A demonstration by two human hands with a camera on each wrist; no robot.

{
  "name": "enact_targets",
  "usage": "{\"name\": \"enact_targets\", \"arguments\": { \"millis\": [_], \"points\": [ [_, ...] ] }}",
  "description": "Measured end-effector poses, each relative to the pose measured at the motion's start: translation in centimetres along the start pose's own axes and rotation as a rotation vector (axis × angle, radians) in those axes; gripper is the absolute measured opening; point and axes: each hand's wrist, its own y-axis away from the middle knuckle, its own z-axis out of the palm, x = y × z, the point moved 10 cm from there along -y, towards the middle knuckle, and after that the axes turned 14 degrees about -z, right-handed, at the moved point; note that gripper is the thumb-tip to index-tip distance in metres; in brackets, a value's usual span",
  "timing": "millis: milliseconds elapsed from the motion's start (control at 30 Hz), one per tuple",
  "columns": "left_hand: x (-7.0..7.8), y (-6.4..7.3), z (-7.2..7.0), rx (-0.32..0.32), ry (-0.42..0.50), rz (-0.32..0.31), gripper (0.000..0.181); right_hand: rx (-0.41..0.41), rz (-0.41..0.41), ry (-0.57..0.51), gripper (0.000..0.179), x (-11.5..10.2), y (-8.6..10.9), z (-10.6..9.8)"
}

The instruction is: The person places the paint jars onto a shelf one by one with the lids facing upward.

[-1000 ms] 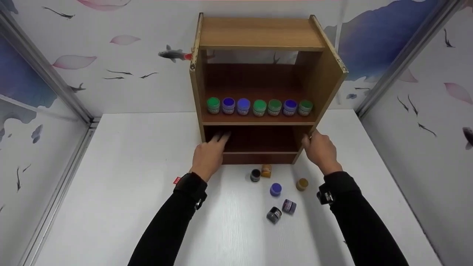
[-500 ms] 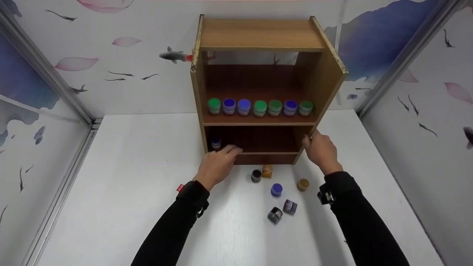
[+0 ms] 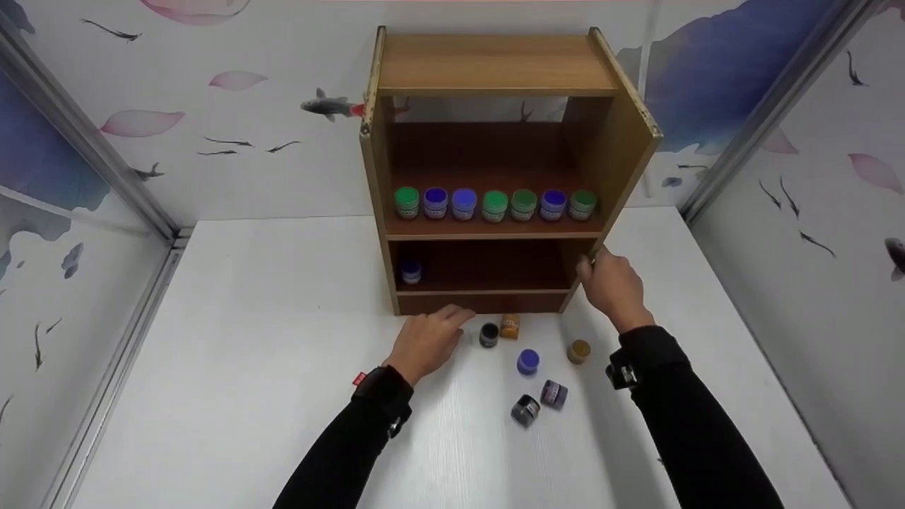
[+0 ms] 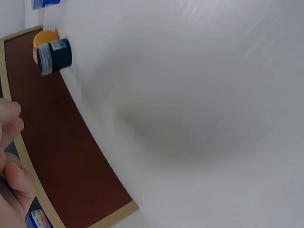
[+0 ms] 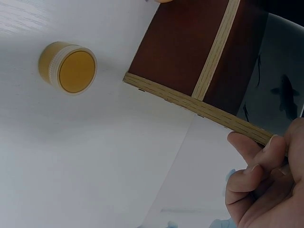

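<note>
My left hand (image 3: 428, 343) hovers just in front of the wooden shelf unit (image 3: 495, 63), holding nothing, its fingers loosely bent. On the lower shelf, at the left end, a blue-lidded paint jar (image 3: 411, 272) stands alone. My right hand (image 3: 614, 288) grips the front edge of the unit's right side panel (image 5: 190, 102). Nearest to the left fingers are a black-lidded paint jar (image 3: 488, 335) and an orange paint jar (image 3: 510, 326) on the table. An ochre-lidded jar (image 5: 69, 69) sits below the right hand.
A row of several green- and blue-lidded jars (image 3: 495, 206) lines the upper shelf. Farther forward on the white table (image 3: 269, 318) are a blue jar (image 3: 527, 362), a purple jar (image 3: 553, 394) and a tipped dark jar (image 3: 524, 410). Patterned walls (image 3: 247, 177) stand around.
My left hand has come out of the lower shelf, down and to the right, leaving the blue-lidded jar there. My right hand has stayed on the side panel.
</note>
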Motion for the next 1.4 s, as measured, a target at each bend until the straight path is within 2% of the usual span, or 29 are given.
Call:
{"name": "enact_targets", "arguments": {
  "millis": [367,600,933,1267,1400],
  "points": [
    [2.3,0.3,2.7,-0.045,-0.001,-0.027,0.03,0.001,0.006,0.002,0.044,0.1,-0.1,0.0],
    [2.3,0.1,3.9,-0.084,0.038,-0.135,0.039,0.008,-0.004,0.005,0.043,0.1,-0.2,0.0],
    [1.8,0.1,5.1,-0.079,0.027,-0.261,0.047,0.011,-0.001,0.011,0.042,0.1,-0.1,0.0],
    [1.7,-0.1,5.9,-0.101,0.036,-0.404,0.054,0.024,0.007,0.031,0.035,0.3,0.0,-0.1],
    [1.8,-0.1,6.2,-0.11,0.036,-0.436,0.055,0.019,0.004,0.021,0.037,0.2,0.1,0.0]
  ]
}}
